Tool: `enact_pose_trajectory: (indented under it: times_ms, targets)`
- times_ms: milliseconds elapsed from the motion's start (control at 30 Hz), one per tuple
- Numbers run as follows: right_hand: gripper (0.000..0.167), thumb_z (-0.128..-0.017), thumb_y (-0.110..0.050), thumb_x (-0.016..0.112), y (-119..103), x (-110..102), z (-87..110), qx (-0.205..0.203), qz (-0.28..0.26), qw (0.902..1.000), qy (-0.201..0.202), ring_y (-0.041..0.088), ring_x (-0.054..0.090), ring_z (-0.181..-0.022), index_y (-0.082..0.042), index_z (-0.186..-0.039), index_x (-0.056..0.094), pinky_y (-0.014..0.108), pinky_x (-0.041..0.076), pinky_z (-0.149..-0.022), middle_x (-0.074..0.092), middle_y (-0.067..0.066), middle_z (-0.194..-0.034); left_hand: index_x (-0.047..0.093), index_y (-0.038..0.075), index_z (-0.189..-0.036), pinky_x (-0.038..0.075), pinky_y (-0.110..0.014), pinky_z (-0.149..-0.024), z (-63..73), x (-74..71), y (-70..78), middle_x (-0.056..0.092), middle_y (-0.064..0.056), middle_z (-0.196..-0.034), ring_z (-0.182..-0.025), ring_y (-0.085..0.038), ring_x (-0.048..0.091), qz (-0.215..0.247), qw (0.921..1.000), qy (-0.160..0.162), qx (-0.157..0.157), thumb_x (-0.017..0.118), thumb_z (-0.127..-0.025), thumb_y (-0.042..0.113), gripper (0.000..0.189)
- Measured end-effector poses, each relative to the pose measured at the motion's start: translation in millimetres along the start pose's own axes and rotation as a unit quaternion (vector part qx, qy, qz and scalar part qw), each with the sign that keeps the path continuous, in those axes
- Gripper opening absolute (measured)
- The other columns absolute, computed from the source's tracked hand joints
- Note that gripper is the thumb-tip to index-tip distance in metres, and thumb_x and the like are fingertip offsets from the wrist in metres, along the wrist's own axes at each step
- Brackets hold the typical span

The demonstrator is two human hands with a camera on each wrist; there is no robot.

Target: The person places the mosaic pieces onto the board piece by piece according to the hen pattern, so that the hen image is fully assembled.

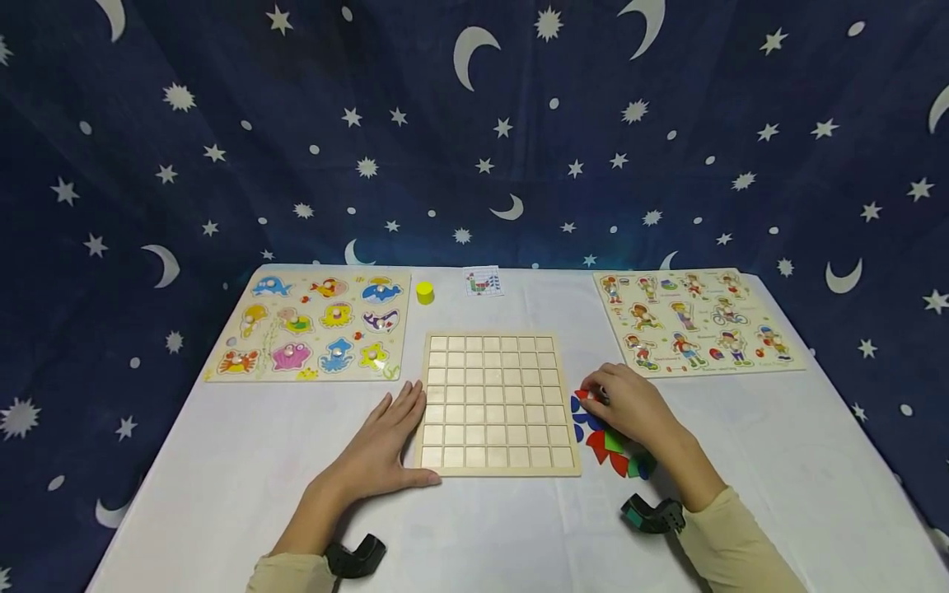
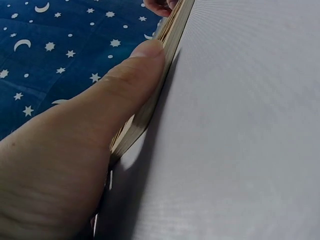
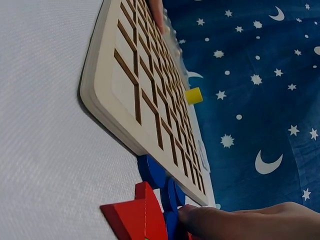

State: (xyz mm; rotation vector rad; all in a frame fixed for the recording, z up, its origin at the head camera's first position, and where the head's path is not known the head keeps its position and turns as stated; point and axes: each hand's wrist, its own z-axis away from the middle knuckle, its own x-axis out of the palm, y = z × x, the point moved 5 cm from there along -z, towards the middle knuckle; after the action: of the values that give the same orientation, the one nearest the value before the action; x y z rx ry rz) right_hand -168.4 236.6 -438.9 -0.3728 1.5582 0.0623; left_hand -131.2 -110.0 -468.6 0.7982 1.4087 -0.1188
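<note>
A wooden board [image 1: 495, 403] with a grid of square recesses lies in the middle of the table. My left hand [image 1: 385, 441] rests at its left side, fingers straight along the edge and thumb by the near corner; the left wrist view shows that thumb [image 2: 132, 75] against the board's side. Right of the board, my right hand [image 1: 630, 403] reaches down into small flat pieces, fingers bent. They include blue rounded pieces [image 3: 151, 171], red wedges [image 3: 132, 215] and a green piece [image 1: 614, 441]. A fingertip touches the pieces; whether one is pinched is hidden.
A sea-animal peg puzzle [image 1: 307, 328] lies back left and a puzzle of sports figures [image 1: 697, 321] back right. Behind the board are a yellow cylinder [image 1: 425, 292] and a small printed pattern card [image 1: 483, 282]. A star-patterned cloth [image 1: 415, 148] hangs beyond the table.
</note>
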Motion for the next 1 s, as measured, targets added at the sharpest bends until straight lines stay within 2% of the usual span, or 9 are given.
enact_pose_trajectory:
  times_ms: [200,400,600,733,833,1000]
  targets:
    - [0.025,-0.082,-0.031,0.074,-3.7,-2.7,-5.0,-0.019,0.020,0.9996,-0.002,0.013,0.052,-0.071,-0.010,-0.095,0.071,0.034,0.051,-0.068,0.062,0.000,-0.082,0.018,0.003,-0.151,0.010,-0.043,-0.119,1.1,-0.2,-0.4,0.011,-0.008,-0.160,-0.149,-0.021,0.008,0.003,1.0000,0.002,-0.004,0.064,-0.068,0.075,0.118]
    - [0.021,-0.079,-0.029,0.073,-3.3,-3.5,-7.9,-0.018,0.029,0.9994,-0.004,0.011,0.047,-0.064,-0.012,-0.090,0.070,0.026,0.041,-0.056,0.056,-0.004,-0.073,0.019,0.004,-0.151,0.011,-0.042,-0.119,0.8,0.4,-1.2,0.012,-0.008,-0.160,-0.149,-0.020,0.008,-0.007,1.0000,0.007,0.002,0.062,-0.069,0.076,0.117]
    - [0.021,-0.077,-0.027,0.072,-2.6,-5.5,-11.1,-0.004,0.031,0.9995,-0.009,0.011,0.046,-0.063,-0.012,-0.092,0.070,0.025,0.036,-0.054,0.054,-0.004,-0.071,0.020,0.004,-0.151,0.012,-0.042,-0.119,0.2,1.0,-0.6,0.013,-0.008,-0.160,-0.148,-0.020,0.010,-0.014,0.9998,0.011,0.008,0.062,-0.070,0.076,0.116]
    - [0.024,-0.078,-0.029,0.073,-4.0,-7.6,-14.3,0.008,0.023,0.9996,-0.013,0.013,0.048,-0.065,-0.011,-0.095,0.071,0.026,0.040,-0.056,0.059,-0.002,-0.075,0.020,0.004,-0.151,0.012,-0.041,-0.119,0.1,-0.1,0.5,0.014,-0.008,-0.160,-0.148,-0.020,0.011,-0.009,0.9998,0.013,0.008,0.063,-0.070,0.074,0.115]
    - [0.027,-0.079,-0.032,0.074,-7.2,-9.3,-17.0,0.013,0.017,0.9998,-0.007,0.014,0.051,-0.069,-0.012,-0.096,0.072,0.029,0.047,-0.061,0.065,-0.001,-0.081,0.020,0.005,-0.151,0.012,-0.041,-0.119,0.5,-0.2,0.3,0.013,-0.008,-0.160,-0.148,-0.019,0.010,-0.008,0.9999,0.012,0.006,0.063,-0.070,0.074,0.115]
    - [0.026,-0.080,-0.034,0.074,-20.2,-12.0,-23.3,-0.001,0.009,0.9999,0.012,0.014,0.057,-0.075,-0.014,-0.097,0.073,0.033,0.052,-0.065,0.071,0.002,-0.091,0.021,0.004,-0.151,0.012,-0.041,-0.119,1.8,0.3,-1.1,0.014,-0.008,-0.160,-0.148,-0.019,0.011,-0.012,0.9998,0.016,0.007,0.061,-0.070,0.076,0.115]
